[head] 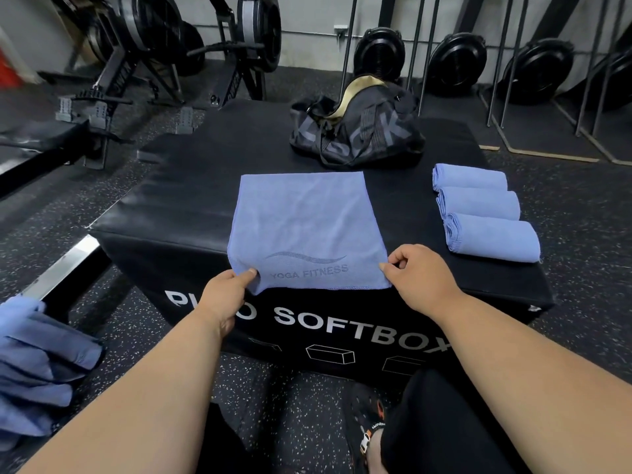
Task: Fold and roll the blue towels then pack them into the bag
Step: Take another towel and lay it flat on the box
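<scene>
A blue towel (304,227) printed "YOGA FITNESS" lies flat and folded on the black soft box (171,213), its near edge hanging slightly over the front. My left hand (225,292) pinches the towel's near left corner. My right hand (420,278) pinches its near right corner. Three rolled blue towels (485,213) lie side by side on the box to the right. The black duffel bag (355,128) sits at the far side of the box, its top open and showing a tan lining.
A heap of loose blue towels (37,364) lies at the lower left on a bench. Rowing machines (154,63) stand at the back left, and black fan units (458,59) with metal bars line the back wall. My shoe (367,419) rests on the speckled floor.
</scene>
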Demonstrator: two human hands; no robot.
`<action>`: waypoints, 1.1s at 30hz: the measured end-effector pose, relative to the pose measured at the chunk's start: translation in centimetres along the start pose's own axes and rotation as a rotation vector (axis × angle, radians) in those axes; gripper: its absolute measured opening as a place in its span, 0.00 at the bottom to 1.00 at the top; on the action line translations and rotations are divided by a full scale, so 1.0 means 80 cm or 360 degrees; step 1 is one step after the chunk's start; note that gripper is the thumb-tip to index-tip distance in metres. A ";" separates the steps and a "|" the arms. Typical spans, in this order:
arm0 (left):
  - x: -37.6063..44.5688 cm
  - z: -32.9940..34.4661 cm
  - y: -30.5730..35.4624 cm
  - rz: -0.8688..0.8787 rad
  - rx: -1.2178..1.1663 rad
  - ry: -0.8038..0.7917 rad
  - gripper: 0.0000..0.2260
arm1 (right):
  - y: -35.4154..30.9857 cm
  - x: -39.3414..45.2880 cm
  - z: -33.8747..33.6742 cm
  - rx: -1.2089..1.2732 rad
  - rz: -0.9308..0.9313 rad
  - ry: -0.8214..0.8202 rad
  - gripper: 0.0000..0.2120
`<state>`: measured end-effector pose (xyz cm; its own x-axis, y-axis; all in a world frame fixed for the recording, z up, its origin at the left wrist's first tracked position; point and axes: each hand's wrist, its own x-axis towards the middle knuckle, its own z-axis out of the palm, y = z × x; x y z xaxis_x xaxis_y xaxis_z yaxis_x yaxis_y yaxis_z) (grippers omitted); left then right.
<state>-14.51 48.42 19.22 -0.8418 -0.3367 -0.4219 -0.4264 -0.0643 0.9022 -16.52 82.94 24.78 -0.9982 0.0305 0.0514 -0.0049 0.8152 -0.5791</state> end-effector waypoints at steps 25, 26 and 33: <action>-0.085 -0.026 0.022 -0.0364 -0.0551 -0.0441 0.12 | -0.016 -0.023 -0.015 0.1114 0.0341 -0.0007 0.08; -0.084 -0.026 0.020 -0.0365 -0.0527 -0.0461 0.12 | -0.016 -0.023 -0.014 0.1169 0.0361 -0.0013 0.08; -0.082 -0.013 0.017 -0.0377 -0.0438 -0.0431 0.08 | -0.024 -0.020 -0.011 0.1486 0.0431 -0.0088 0.10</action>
<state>-9.26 49.56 23.32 -0.8033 -0.0268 -0.5950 -0.5451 -0.3695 0.7526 -14.90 81.86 26.50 -0.9737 0.1031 -0.2030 0.2038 -0.0026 -0.9790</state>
